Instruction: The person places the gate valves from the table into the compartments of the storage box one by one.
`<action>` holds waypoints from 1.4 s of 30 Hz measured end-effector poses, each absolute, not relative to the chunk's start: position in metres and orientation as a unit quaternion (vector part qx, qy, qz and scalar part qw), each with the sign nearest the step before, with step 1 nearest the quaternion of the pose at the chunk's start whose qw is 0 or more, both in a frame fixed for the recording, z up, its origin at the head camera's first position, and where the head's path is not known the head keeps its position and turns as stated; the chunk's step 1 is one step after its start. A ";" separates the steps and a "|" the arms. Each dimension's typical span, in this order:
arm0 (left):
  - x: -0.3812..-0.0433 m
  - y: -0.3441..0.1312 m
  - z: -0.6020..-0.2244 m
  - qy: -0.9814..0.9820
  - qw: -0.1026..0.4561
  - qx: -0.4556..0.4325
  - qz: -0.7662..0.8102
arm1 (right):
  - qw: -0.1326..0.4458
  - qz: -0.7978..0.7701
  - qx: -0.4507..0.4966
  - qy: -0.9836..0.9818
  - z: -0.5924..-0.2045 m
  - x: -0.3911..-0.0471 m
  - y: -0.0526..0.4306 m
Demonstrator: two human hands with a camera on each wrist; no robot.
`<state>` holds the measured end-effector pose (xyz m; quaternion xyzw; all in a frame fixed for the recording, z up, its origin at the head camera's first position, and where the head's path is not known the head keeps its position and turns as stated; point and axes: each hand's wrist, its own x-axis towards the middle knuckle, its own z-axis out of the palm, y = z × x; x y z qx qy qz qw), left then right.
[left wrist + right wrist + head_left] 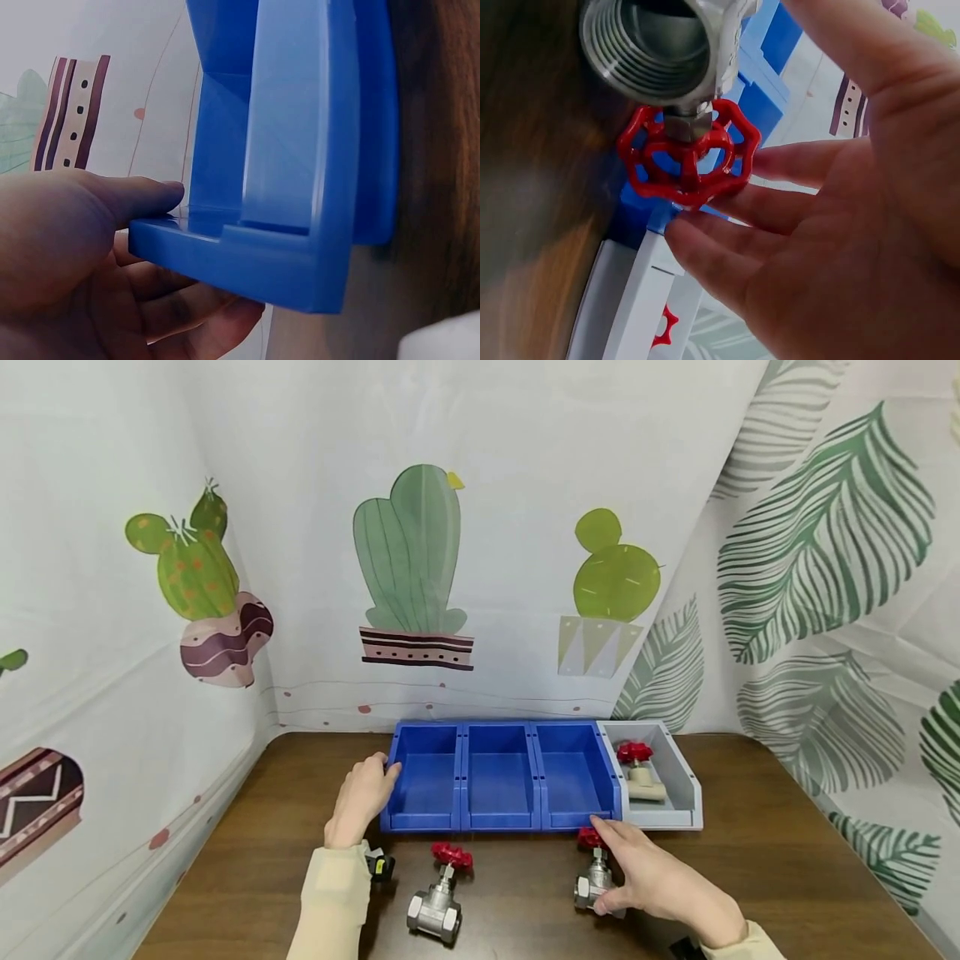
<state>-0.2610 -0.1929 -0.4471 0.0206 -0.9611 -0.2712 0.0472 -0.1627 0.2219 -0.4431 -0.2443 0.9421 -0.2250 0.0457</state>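
Note:
My left hand [363, 795] grips the left side wall of the leftmost blue bin [423, 821]. In the left wrist view the thumb lies over the bin's rim [240, 259], with the other fingers curled beneath on the outer side. My right hand [652, 868] is beside a metal gate valve [592, 889] in front of the third blue bin. Its thumb is at the valve body and its fingers extend past the red handwheel [694, 169], loosely spread. A second metal gate valve [435, 912] with a red handwheel stands on the table between the hands.
Three blue bins and a grey bin [687, 793] form a row at the table's back. Inside the grey bin is a beige-bodied valve [645, 787] with a red handwheel. A patterned curtain [517, 527] hangs behind the wooden table [517, 893].

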 end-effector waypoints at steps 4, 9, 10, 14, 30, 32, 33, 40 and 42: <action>-0.262 -0.192 -0.445 -0.962 0.052 0.020 -0.267 | 0.049 -0.227 -0.234 0.944 -0.444 -0.162 0.219; -0.261 -0.193 -0.446 -0.963 0.047 0.022 -0.266 | 0.046 -0.216 -0.237 0.946 -0.447 -0.162 0.216; -0.260 -0.193 -0.447 -0.962 0.046 0.021 -0.267 | 0.044 -0.214 -0.238 0.946 -0.448 -0.162 0.215; -0.260 -0.193 -0.448 -0.962 0.051 0.020 -0.269 | 0.040 -0.206 -0.242 0.947 -0.454 -0.163 0.213; -0.258 -0.192 -0.445 -0.962 0.047 0.022 -0.269 | 0.034 -0.189 -0.269 0.944 -0.461 -0.162 0.206; -0.258 -0.192 -0.444 -0.961 0.047 0.023 -0.271 | 0.030 -0.185 -0.275 0.943 -0.461 -0.162 0.206; -0.257 -0.192 -0.444 -0.961 0.046 0.023 -0.271 | 0.029 -0.184 -0.278 0.942 -0.461 -0.163 0.206; -0.259 -0.193 -0.447 -0.962 0.050 0.020 -0.266 | 0.024 -0.182 -0.298 0.937 -0.462 -0.165 0.210; -0.260 -0.192 -0.448 -0.963 0.051 0.020 -0.264 | 0.023 -0.180 -0.301 0.936 -0.462 -0.165 0.212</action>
